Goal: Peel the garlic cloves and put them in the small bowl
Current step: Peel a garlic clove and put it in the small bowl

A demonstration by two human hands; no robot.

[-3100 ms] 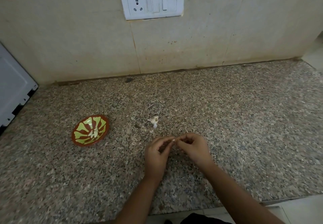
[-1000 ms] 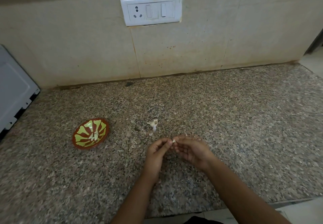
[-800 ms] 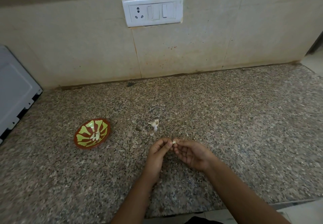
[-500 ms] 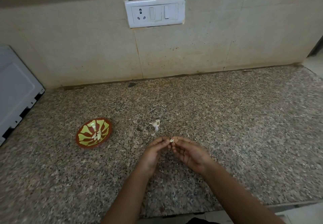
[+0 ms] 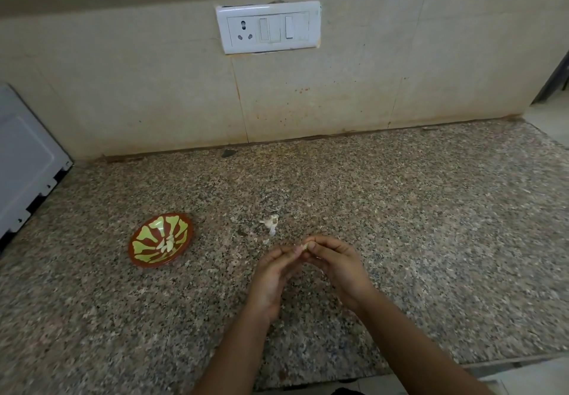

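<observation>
Clove (image 5: 305, 245) mostly hidden between fingertips (image 5: 292, 250).

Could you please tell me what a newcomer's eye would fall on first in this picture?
First, the two hands meeting over the middle of the granite countertop: the left hand and the right hand pinch a small garlic clove between them. To their left sits the small bowl, red-brown with a green pattern, with pale peeled cloves in it. On the wall above, a white switch plate stands out.
</observation>
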